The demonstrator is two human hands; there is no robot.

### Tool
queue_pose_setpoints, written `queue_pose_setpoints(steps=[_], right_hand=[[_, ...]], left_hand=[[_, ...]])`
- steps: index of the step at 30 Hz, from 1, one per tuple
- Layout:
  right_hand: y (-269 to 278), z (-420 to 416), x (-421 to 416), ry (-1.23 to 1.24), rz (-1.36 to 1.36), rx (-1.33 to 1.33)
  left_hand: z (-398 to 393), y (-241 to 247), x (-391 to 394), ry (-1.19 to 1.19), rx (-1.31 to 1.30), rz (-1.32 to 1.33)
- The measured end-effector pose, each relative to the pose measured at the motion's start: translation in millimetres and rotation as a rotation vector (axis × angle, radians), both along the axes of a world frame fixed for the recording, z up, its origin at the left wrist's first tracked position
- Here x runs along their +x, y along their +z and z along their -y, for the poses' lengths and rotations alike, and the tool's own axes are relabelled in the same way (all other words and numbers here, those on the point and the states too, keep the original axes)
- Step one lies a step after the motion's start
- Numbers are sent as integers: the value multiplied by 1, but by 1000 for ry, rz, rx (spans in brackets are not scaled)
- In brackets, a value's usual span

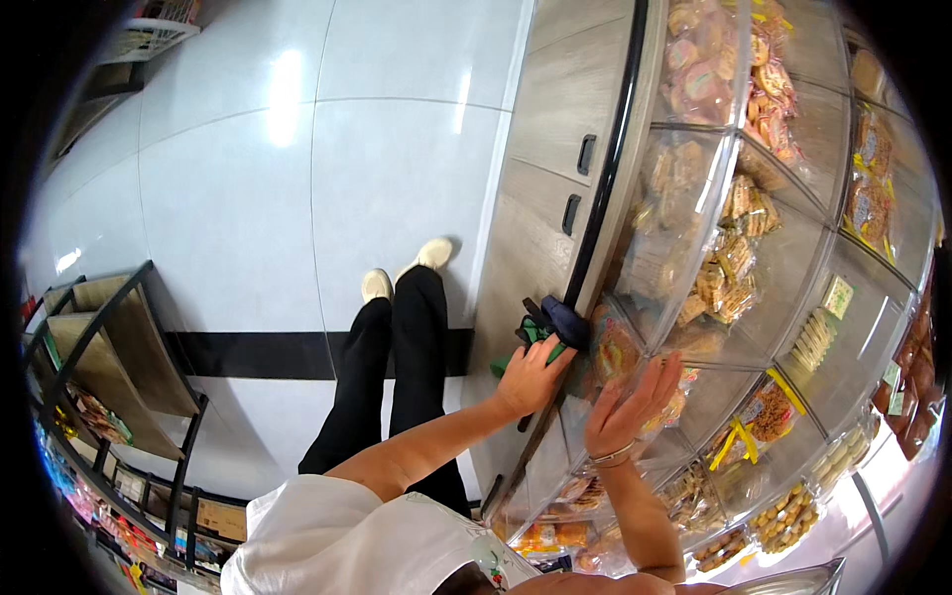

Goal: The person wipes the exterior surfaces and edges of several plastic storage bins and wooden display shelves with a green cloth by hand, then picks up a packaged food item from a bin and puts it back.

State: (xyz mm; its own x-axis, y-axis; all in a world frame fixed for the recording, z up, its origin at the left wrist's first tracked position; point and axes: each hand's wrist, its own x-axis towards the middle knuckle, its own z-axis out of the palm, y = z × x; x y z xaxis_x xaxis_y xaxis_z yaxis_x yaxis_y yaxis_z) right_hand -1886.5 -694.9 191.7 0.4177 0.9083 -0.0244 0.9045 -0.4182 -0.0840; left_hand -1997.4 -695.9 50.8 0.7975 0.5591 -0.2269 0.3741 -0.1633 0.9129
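Observation:
At the black front rail (611,149) of a wood-grain display counter, my left hand (532,375) grips a bundled dark blue and green object (561,327), perhaps a folded umbrella. My right hand (632,405) is raised flat, fingers extended and holding nothing, by the front of the clear plastic bins (688,245); whether it touches the plastic I cannot tell. Beyond my fingers lie wrapped snacks (725,279) in one bin. A round packaged snack (616,349) shows behind the plastic between my hands. Bags with yellow ties (758,420) sit to the right.
Cabinet doors (554,216) with black recessed handles run below the bins. A metal-framed shelf rack (111,349) holding packets stands at the lower left, and another shelf (111,82) at the upper left. Pale floor tiles (223,201) with a black stripe lie under my feet.

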Motion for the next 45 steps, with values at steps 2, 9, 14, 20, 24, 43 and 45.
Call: queue_pose_setpoints(steps=[2, 9, 14, 20, 24, 43, 45], right_hand=[[0, 2, 1, -2, -13, 7], [-9, 13, 5, -16, -100, 93], [-12, 23, 2, 14, -126, 108], [-12, 23, -2, 14, -91, 115], [1, 23, -5, -50, -162, 23], [32, -442, 328, 324, 119, 56], [19, -482, 342, 354, 61, -87]], left_hand=[[-22, 0, 11, -12, 48, 2], [-176, -16, 126, 182, 270, -16], [-306, -27, 209, 333, 384, -5], [-356, -18, 244, 383, 444, -114], [-286, -10, 201, 277, 349, -126], [-396, -135, 274, 473, -466, 112], [-352, -141, 249, 482, -680, -3]])
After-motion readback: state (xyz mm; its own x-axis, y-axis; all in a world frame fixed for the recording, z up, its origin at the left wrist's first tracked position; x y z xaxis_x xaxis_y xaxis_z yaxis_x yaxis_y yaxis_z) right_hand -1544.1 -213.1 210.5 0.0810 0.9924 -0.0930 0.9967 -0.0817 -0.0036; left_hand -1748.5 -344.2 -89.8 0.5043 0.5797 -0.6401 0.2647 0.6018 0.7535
